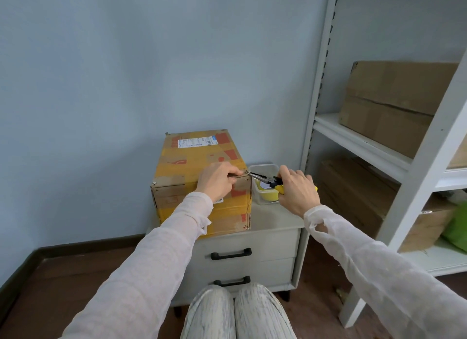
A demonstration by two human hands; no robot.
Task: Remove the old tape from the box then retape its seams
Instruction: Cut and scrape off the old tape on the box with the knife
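On the pale grey two-drawer cabinet (pixel 275 218) sat the yellow-taped brown cardboard box (pixel 199 161). The left hand (pixel 217 183) curled over its near top-right corner, pinching the edge. The right hand (pixel 297 190) gripped yellow-handled needle-nose pliers (pixel 264 179), tips at that corner. Old-tape removal seemed underway; next, probably a steady pull.

Both arms are reaching forward in pale sleeves, the left one angling toward the right. The left hand (pixel 217 181) is lying knuckles up, its fingers curling over the near top edge of the box (pixel 194 159). Its thumb and forefinger are meeting at the right corner, though what they are pinching is too small to tell. The right hand (pixel 298 190), back up, is gripping the handles of the pliers (pixel 265 179), pointing them left at that corner.
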